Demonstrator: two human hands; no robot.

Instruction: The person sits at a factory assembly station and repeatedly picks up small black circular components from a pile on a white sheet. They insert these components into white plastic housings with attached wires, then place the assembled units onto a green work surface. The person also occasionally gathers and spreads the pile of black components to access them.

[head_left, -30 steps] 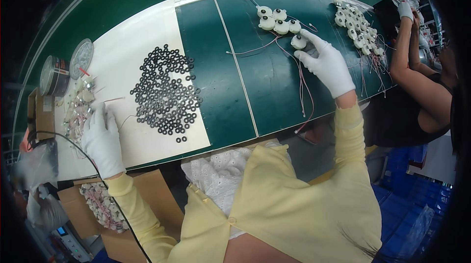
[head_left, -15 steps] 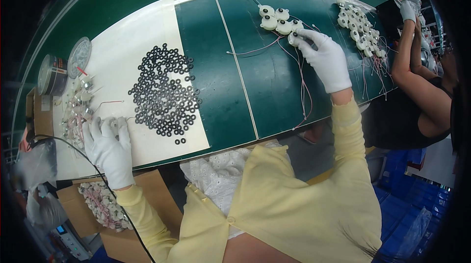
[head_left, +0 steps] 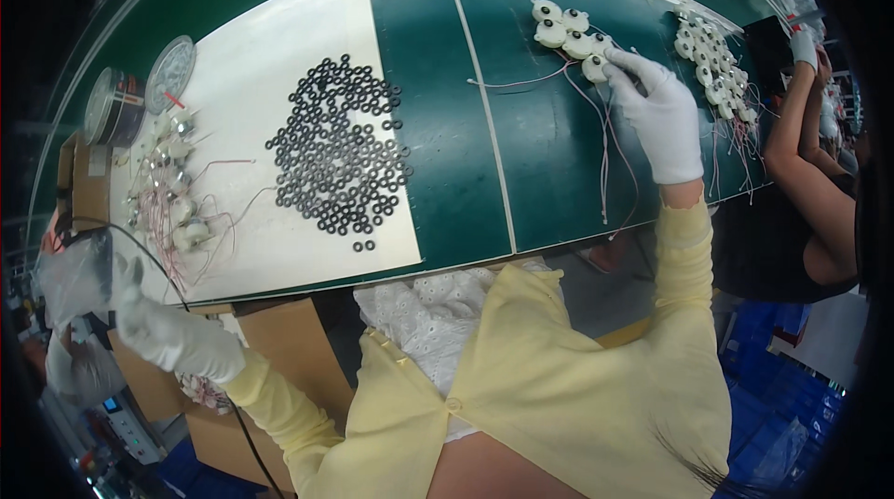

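Observation:
My left hand (head_left: 172, 327), in a white glove, is off the table's left front edge above a cardboard box, its fingers stretched and nothing visible in them. At the far right-centre, a cluster of white round motor-like parts (head_left: 550, 32) with wire leads lies on the green mat. Most of them carry a black ring on top. My gloved right hand (head_left: 656, 113) is at the nearest part (head_left: 594, 68) of that cluster. Its thumb and index fingertips are apart at that part's right edge; whether they touch it is hard to see.
Many black rings (head_left: 340, 159) are spread on the white board. Wired parts (head_left: 177, 187) are heaped at the left by a tub (head_left: 114, 108) and a clear round lid (head_left: 171, 74). Another cluster (head_left: 712, 66) lies at the right, near another person's arm (head_left: 792, 117). A black cable (head_left: 149, 252) crosses the left side.
My left hand has moved from the left heap, off the table edge and over the box. My right fingers have shifted slightly off the nearest round part. The whole view has shifted.

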